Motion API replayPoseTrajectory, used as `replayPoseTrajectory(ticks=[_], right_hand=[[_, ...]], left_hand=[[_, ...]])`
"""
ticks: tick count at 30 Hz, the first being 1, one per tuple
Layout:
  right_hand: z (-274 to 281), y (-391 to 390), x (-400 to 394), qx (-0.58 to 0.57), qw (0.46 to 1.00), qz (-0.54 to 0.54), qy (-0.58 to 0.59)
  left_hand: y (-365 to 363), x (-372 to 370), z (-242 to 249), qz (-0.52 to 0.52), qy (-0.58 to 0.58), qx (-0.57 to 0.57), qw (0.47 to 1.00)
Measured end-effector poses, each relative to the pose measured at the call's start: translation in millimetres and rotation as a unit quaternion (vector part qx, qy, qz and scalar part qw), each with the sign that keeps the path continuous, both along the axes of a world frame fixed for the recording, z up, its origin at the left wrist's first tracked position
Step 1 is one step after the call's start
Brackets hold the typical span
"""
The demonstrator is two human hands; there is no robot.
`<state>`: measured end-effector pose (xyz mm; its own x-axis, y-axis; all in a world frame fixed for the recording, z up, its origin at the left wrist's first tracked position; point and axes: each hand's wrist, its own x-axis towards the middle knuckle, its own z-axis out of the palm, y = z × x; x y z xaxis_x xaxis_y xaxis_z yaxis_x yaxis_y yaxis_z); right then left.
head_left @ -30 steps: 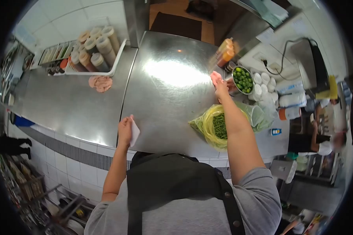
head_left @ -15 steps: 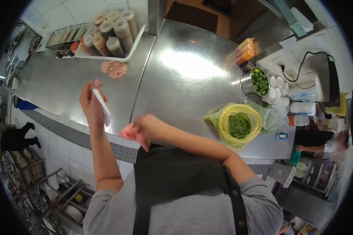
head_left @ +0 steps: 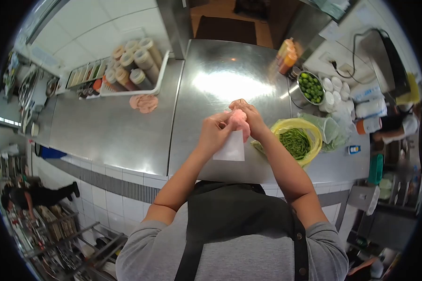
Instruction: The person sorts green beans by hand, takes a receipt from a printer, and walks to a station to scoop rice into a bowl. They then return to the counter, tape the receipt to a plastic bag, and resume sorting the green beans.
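Observation:
A soft pink piece (head_left: 239, 122), perhaps a cloth or raw meat, is held up between my two hands over the steel counter. My left hand (head_left: 214, 133) pinches its left side and also keeps a white square sheet (head_left: 230, 149) hanging below the fingers. On the piece's right side, my right hand (head_left: 251, 119) has its fingers curled round it. A flat pink pile (head_left: 144, 103) lies on the counter at the left. Close to my right forearm, a yellow plastic bag (head_left: 317, 144) is open around green beans (head_left: 295, 143).
A white tray (head_left: 163, 75) of squeeze bottles stands at the back left. Behind the bag are a metal bowl of green limes (head_left: 310, 87), white cups and orange bottles (head_left: 287, 62). Other people (head_left: 40, 195) are at the far left and right edges.
My hands have come together to the right, over the counter. The pink piece, earlier in my right hand alone, is now between both. The white sheet moved right with my left hand.

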<state>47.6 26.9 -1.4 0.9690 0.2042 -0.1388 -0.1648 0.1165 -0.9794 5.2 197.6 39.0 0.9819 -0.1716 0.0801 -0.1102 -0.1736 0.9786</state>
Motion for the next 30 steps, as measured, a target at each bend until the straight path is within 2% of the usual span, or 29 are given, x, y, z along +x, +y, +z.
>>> replayPoseTrajectory(ticks=[1,2,3,5,8,9,11,13,14,16,18,21,23,26,27,28,29,30], right_hand=[[3.0,-15.2,-2.3,-0.01,1.0,-0.01,-0.007],[21.0,-37.6,-7.2,-0.159,0.982,0.035,-0.096],[41.5,-51.3,-18.1,-0.155,0.983,0.017,-0.098],[78.6,-77.6,-52.0,-0.275,0.916,-0.109,-0.272],[106.7,-156.4,-98.8,-0.305,0.888,-0.156,-0.308],[103.2,-190.8,-112.5,-0.309,0.886,-0.172,-0.301],[95.6,-274.1,-141.7,-0.38,0.834,-0.27,-0.296],[71.9,-370.5,-173.9,-0.435,0.787,-0.356,-0.255],[51.0,-422.7,-193.3,-0.47,0.756,-0.391,-0.233],[-5.4,-521.5,-237.3,-0.505,0.713,-0.446,-0.194],[-62.4,-594.9,-278.2,-0.532,0.669,-0.517,0.037],[-92.9,-647.3,-292.2,-0.54,0.666,-0.501,0.119],[-102.1,-664.8,-261.8,-0.466,0.682,-0.563,0.021],[-89.4,-695.6,-211.7,-0.478,0.683,-0.551,-0.042],[-81.8,-703.8,-202.1,-0.61,0.657,-0.443,0.001],[-76.4,-710.8,-194.8,-0.723,0.611,-0.32,0.041],[-76.1,-721.4,-189.8,-0.723,0.614,-0.314,0.039],[-74.9,-731.9,-187.2,-0.664,0.693,-0.264,0.095]], left_hand=[[-7.7,8.2,7.5,-0.014,-0.018,-0.002,1.0],[-16.4,18.3,7.3,0.0,-0.082,0.029,0.996],[-28.8,27.4,9.7,-0.018,-0.087,0.034,0.995],[-58.4,45.5,15.3,0.057,-0.1,-0.004,0.993],[-103.2,79.3,12.4,0.058,-0.091,0.058,0.992],[-113.3,82.1,4.6,0.04,-0.091,0.058,0.993],[-135.7,86.0,-5.8,0.016,-0.15,0.284,0.947],[-166.4,62.6,13.7,0.024,-0.053,0.274,0.96],[-174.7,56.3,7.2,0.018,-0.014,0.27,0.963],[-203.2,23.9,11.5,0.023,0.022,0.143,0.989],[-212.7,13.5,-13.9,-0.006,-0.027,0.152,0.988],[-268.6,-12.0,14.0,-0.019,0.021,0.143,0.989],[-309.8,-18.3,30.5,-0.029,0.018,0.117,0.993],[-363.4,-25.6,47.9,-0.075,-0.04,0.156,0.984],[-381.2,-31.1,55.1,-0.07,-0.036,0.159,0.984],[-398.1,-37.1,61.3,-0.11,-0.024,0.157,0.981],[-411.5,-43.8,62.7,-0.149,-0.012,0.154,0.977],[-421.6,-51.5,59.7,-0.145,-0.008,0.155,0.977]])
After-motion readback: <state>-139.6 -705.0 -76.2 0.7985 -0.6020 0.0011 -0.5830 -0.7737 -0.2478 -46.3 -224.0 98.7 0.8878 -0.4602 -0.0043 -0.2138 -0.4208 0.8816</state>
